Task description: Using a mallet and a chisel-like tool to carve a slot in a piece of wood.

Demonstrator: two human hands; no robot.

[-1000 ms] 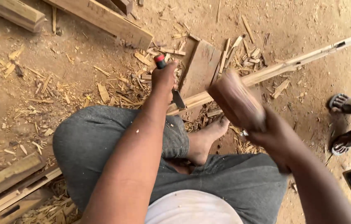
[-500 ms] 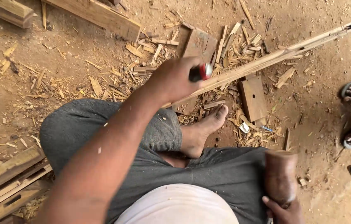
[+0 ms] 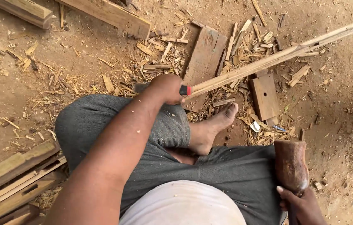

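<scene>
Left hand (image 3: 166, 88) is fisted around a red-tipped chisel (image 3: 185, 90), right against the long stick's (image 3: 276, 56) end. Right hand (image 3: 303, 204) grips a wooden mallet (image 3: 290, 164) low, open dirt floor (image 3: 343, 125) just past it.

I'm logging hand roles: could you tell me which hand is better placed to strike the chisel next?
Probably the right hand: it grips the mallet beside the thigh, free to swing. The left hand holds the chisel at the strip.

Long slat (image 3: 276, 58) ran diagonally over flat board (image 3: 203, 62), its near end at left hand (image 3: 166, 88). Small block (image 3: 265, 96) lay right of bare foot (image 3: 214, 125). Mallet (image 3: 290, 164) sat in right hand (image 3: 303, 206), lower right. Stacked planks (image 3: 12, 183) lay lower left.
</scene>
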